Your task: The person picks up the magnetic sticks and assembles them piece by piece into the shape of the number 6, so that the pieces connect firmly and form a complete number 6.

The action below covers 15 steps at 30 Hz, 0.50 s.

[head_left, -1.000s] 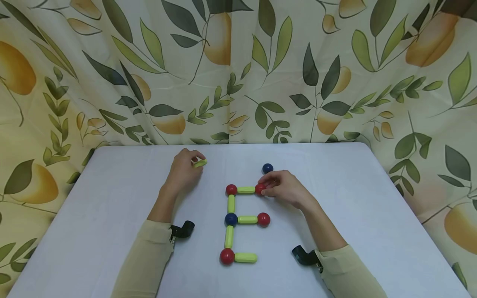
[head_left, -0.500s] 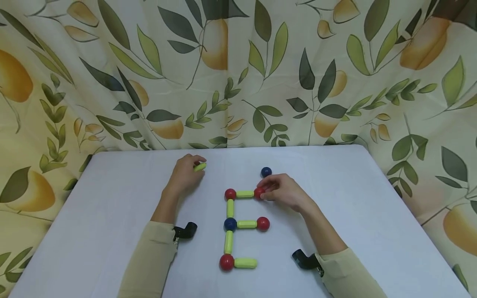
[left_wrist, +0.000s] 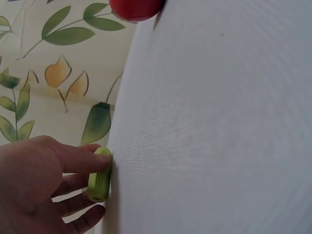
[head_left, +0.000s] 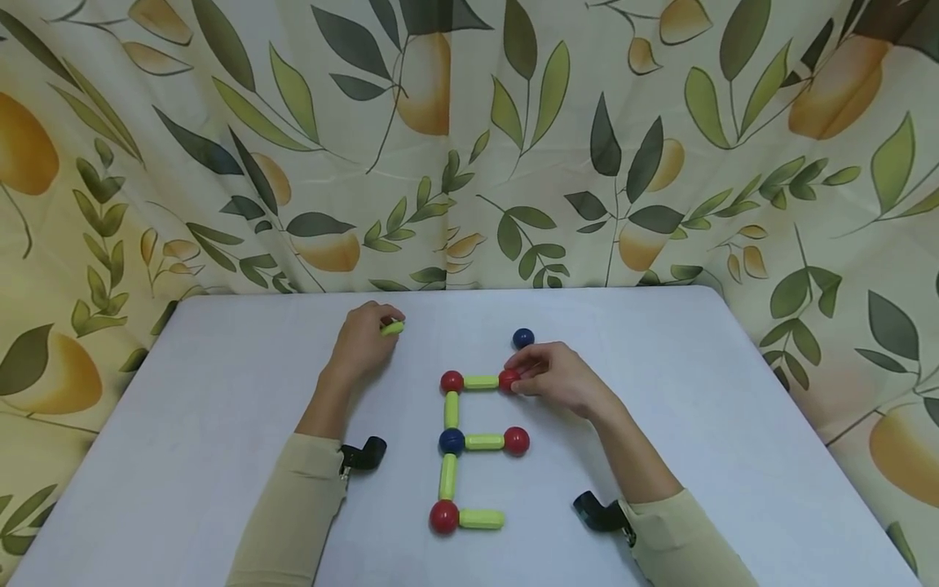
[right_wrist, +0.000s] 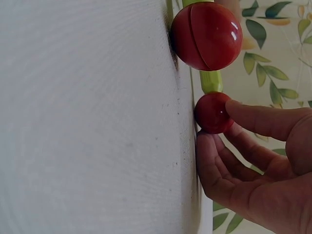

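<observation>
My left hand [head_left: 364,338] pinches a short green rod [left_wrist: 100,176] between thumb and fingers, at the far left of the table. At the upper right end of a ball-and-rod figure, my right hand [head_left: 563,377] holds a red ball [right_wrist: 213,113] with thumb and fingertips. That ball meets a green rod [head_left: 481,381] leading to a red corner ball [head_left: 451,381]. Below it, a blue ball [head_left: 451,441] joins a middle arm ending in another red ball [head_left: 517,441]. The bottom red ball [head_left: 443,518] bears a green rod [head_left: 482,519] with a bare right end.
A loose blue ball [head_left: 523,338] lies just behind my right hand. The white table [head_left: 704,408] ends at the back against a leaf-and-fruit patterned curtain [head_left: 543,163]. Black wrist cameras [head_left: 364,453] sit at both sleeves.
Both hands keep their grips and hardly move. The whole scene shifts slightly down in the head view from a second ago, with the figure's arrangement unchanged.
</observation>
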### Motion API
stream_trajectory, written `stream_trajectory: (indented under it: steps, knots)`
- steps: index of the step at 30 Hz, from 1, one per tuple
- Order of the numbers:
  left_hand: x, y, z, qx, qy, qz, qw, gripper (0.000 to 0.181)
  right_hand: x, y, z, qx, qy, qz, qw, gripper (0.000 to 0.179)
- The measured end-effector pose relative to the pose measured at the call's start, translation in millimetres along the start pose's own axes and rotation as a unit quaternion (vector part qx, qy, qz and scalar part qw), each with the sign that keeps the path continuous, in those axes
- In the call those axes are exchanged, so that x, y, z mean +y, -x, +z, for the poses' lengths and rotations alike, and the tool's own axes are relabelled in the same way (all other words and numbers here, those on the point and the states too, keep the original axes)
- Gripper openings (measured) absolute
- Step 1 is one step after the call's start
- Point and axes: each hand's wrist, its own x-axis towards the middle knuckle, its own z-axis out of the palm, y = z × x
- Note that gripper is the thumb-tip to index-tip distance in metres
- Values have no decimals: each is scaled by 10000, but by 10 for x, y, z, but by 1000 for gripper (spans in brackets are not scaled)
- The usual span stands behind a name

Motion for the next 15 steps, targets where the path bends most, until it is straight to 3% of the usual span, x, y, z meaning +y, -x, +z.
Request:
stream_trajectory:
  steps: [15]
  knots:
    - [94, 57, -86, -162, 402, -153, 9989, 24, -1, -3, -14, -15, 49, -28, 10000, 27]
